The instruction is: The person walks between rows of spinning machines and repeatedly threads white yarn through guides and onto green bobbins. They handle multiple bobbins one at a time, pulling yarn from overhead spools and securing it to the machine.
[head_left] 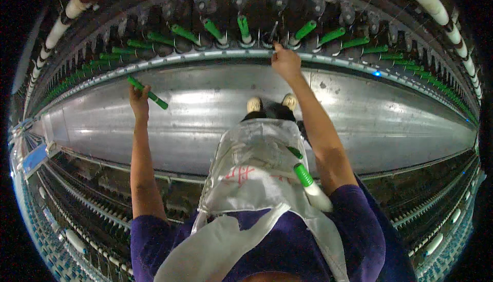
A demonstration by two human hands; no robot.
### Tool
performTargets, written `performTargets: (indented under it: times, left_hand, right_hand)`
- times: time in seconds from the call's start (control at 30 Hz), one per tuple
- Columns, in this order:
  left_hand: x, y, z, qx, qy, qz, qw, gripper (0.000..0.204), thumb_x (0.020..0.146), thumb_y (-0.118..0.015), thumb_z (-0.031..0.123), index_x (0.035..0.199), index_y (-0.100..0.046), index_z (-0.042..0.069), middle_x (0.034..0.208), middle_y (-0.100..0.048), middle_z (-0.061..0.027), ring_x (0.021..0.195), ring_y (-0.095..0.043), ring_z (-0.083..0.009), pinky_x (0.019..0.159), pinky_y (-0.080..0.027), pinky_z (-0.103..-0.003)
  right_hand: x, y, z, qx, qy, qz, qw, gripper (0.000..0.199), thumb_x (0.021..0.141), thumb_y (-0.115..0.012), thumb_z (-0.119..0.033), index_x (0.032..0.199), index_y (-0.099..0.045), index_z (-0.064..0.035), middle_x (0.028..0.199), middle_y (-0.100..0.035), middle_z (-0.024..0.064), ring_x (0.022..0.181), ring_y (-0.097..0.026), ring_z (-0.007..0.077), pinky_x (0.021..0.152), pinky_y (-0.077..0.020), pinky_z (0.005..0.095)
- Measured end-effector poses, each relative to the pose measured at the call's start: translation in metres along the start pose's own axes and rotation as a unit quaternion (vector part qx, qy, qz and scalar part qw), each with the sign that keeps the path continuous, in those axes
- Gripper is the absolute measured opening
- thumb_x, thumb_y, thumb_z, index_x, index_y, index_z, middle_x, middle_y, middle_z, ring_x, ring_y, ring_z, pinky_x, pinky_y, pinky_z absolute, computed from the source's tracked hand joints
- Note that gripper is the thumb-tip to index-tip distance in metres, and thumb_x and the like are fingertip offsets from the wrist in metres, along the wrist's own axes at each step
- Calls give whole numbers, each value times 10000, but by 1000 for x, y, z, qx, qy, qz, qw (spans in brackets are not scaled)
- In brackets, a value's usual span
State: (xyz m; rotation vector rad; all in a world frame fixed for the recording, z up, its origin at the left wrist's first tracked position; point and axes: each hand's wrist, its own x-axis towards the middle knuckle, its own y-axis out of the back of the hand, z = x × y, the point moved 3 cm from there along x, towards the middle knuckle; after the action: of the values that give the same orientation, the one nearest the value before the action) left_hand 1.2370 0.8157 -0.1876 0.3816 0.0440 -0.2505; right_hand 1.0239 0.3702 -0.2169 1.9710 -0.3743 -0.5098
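Observation:
My left hand is raised and closed around a green plastic bobbin tube that lies at a slant. My right hand reaches forward to the spindle row, its fingers pinched at an empty spindle spot between two green bobbins. A long row of green bobbins stands on the spinning frame ahead. A white cloth apron pouch hangs at my waist, with a green-and-white bobbin sticking out of it.
A shiny metal floor strip runs left to right under my feet. White yarn packages line the top of the frame. Another spindle row runs behind me at the lower left and right.

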Motion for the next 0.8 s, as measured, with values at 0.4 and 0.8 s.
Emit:
performTargets:
  times: [0.4, 0.8]
  left_hand:
    - [11, 29, -27, -129, 86, 118, 981, 383, 866, -542, 72, 1223, -402, 82, 924, -573, -86, 842, -594, -189, 655, -459, -319]
    - [5, 59, -46, 559, -179, -141, 797, 262, 902, -461, 195, 1141, -425, 95, 964, -554, -140, 860, -588, -284, 662, -488, -418]
  right_hand:
    - [13, -11, -14, 265, -48, -2, 963, 700, 725, -648, -259, 1278, -263, -70, 893, -612, 224, 848, -598, 384, 733, -473, 460]
    - [0, 4, -29, -33, -91, -17, 995, 528, 759, -559, -208, 1222, -403, -8, 796, -646, 165, 751, -638, 326, 646, -513, 413]
